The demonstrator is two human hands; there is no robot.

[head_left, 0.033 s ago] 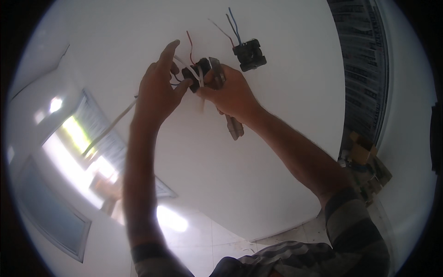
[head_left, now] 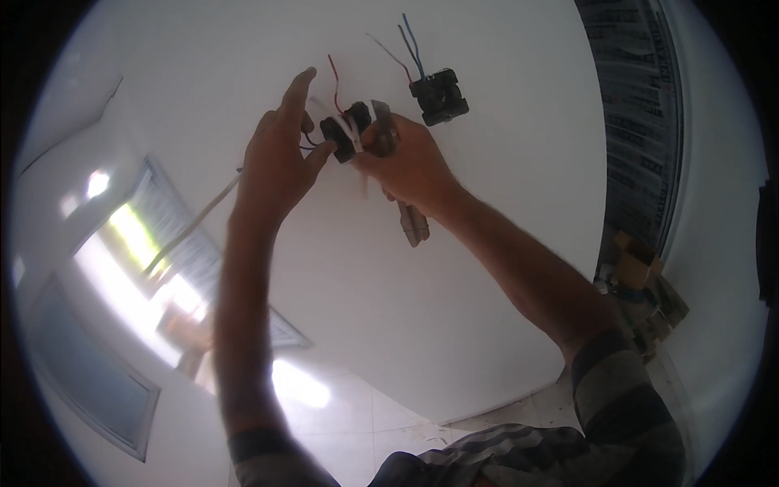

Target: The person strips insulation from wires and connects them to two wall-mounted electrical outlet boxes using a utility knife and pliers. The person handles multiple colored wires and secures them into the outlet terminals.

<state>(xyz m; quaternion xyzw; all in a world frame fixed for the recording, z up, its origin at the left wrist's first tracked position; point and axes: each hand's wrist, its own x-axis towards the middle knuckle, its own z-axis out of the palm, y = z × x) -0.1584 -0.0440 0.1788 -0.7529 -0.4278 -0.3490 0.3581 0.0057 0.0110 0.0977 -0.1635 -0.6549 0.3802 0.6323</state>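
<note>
- The right hand [head_left: 414, 162] is closed around a flat grey tool [head_left: 412, 224], whose lower end sticks out below the fist and whose upper end shows above it.
- Just left of that grip, between the two hands, sits a black box [head_left: 334, 132]; a white strip [head_left: 355, 136] crosses its front, its lower end blurred beside the right thumb.
- The left hand [head_left: 280, 154] has thumb and forefinger spread wide, the thumb tip at the box's left edge; whether its hidden fingers hold anything, I cannot tell.
- A red wire [head_left: 335, 81] rises from the box, above and between both hands.
- A white cable [head_left: 195, 221] slants down and left from behind the left hand.
- Up and right of the right grip, a second black box [head_left: 439, 96] has thin wires [head_left: 412, 47] running up from it; its inside is too dark to read.
- Far down and right of that grip is an open cardboard box [head_left: 637, 261], contents unclear.
</note>
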